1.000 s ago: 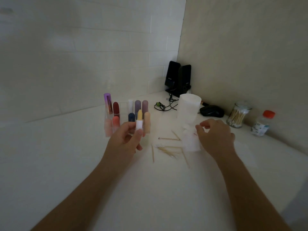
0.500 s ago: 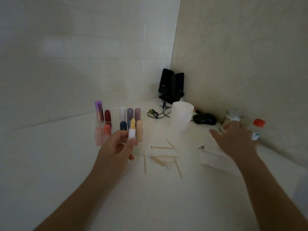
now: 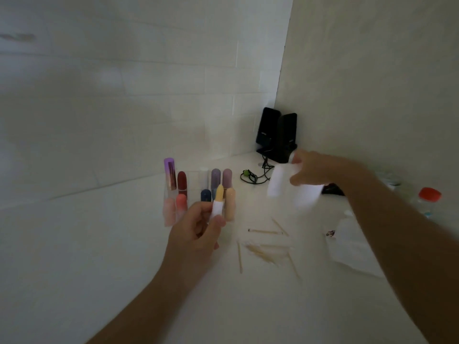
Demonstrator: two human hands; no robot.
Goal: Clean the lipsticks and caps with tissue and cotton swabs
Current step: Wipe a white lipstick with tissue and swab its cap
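Observation:
My left hand [image 3: 196, 229] grips a yellow lipstick [image 3: 219, 198] by its white base and holds it upright above the table. Behind it stand several lipsticks and caps [image 3: 181, 181] in two rows. My right hand [image 3: 323, 170] is blurred at the top of a white tissue roll [image 3: 308, 194]. Its fingertips pinch a white tissue end [image 3: 295, 158]. A crumpled, stained tissue [image 3: 352, 247] lies on the table under my right forearm. Several used cotton swabs [image 3: 265, 252] are scattered between my hands.
Two black speakers [image 3: 275, 132] with a cable stand in the corner. A dark mouse [image 3: 332, 189] lies behind the roll. A blurred glass swab jar [image 3: 390, 180] and a red-capped bottle [image 3: 429, 194] stand along the right wall.
My right hand dropped the stained tissue on the table, reached toward the swab jar, then swung left to the white roll. My left hand kept holding the yellow lipstick.

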